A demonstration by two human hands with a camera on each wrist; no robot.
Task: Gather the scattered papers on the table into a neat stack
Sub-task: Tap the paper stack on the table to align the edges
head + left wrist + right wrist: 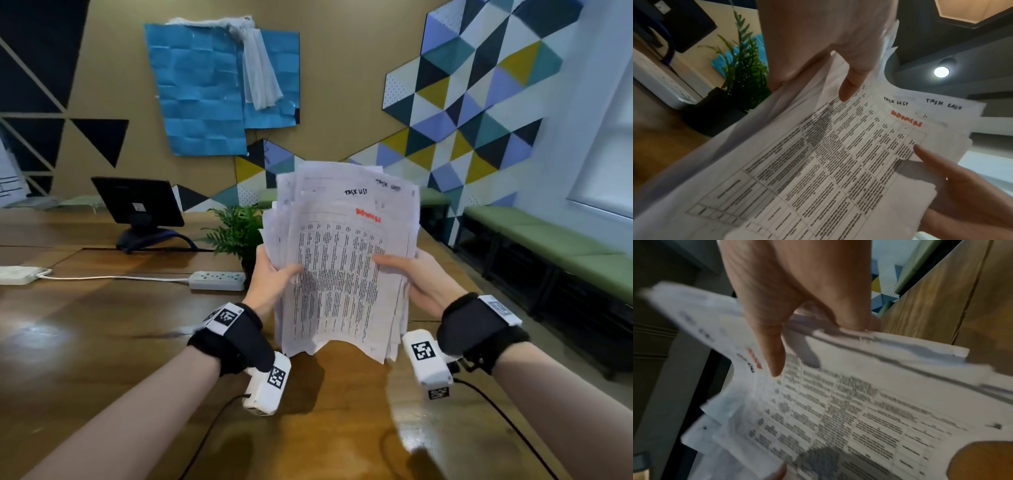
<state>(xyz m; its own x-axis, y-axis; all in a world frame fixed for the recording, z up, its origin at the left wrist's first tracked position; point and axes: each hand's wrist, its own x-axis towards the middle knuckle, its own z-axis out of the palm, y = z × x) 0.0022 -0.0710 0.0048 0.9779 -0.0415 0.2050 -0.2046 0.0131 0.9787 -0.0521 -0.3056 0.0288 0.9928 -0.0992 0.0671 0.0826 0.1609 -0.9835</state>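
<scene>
Sheaf of white printed papers (342, 260) held upright above brown wooden table (102, 342), lower edges apparently just clear of the surface, though contact hard to judge from the head view. Left hand (272, 274) clamped on the left edge, thumb across the front sheet. Right hand (407, 274) clamped on the right edge, thumb likewise on the front, fingers behind. Top sheet a dense printed table with orange marking and handwritten "TASK LIST". Upper edges ragged, sheets fanned and offset; bottom edges uneven too. No loose sheets visible on the table within view.

Step in hand, by judgement: squaring the bundle. Best done by loosening both grips slightly, dropping the bottom edge onto the wood and tapping, then turning a quarter and tapping a long edge. Too tight a hold keeps offsets locked; too slack lets the outer sheets slide out.

Nearby: small green potted fern (236, 233), white power strip (217, 280), black tablet on stand (137, 202).
</scene>
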